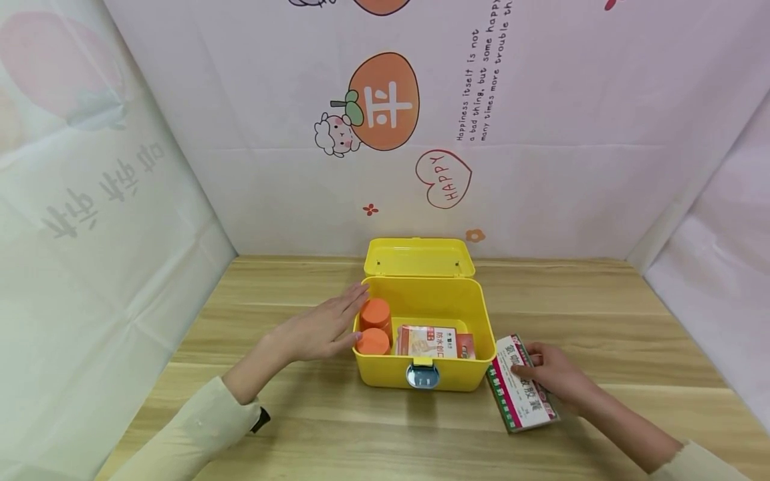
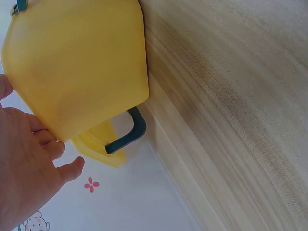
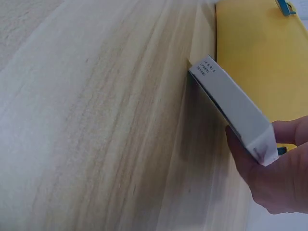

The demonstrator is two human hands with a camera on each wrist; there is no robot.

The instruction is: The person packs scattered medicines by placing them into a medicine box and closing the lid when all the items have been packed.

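Note:
A yellow storage box (image 1: 385,373) stands on the table with its lid (image 1: 419,257) raised at the back. Inside it are two orange-capped bottles (image 1: 375,314) at the left, a white and red bandage box (image 1: 428,341) and a small red packet (image 1: 465,345). My left hand (image 1: 327,325) rests on the left rim, its fingers fairly straight; the left wrist view shows the fingers along the yellow wall (image 2: 82,62). Just right of the storage box, my right hand (image 1: 556,375) grips a white, green and magenta medicine box (image 1: 522,387) between thumb and fingers.
The wooden table (image 1: 289,427) runs back to a printed white cloth wall (image 1: 289,194). White cloth also hangs at the left and right sides. A blue-grey latch (image 1: 423,377) is on the storage box's front, and a dark green handle (image 2: 137,130) shows in the left wrist view.

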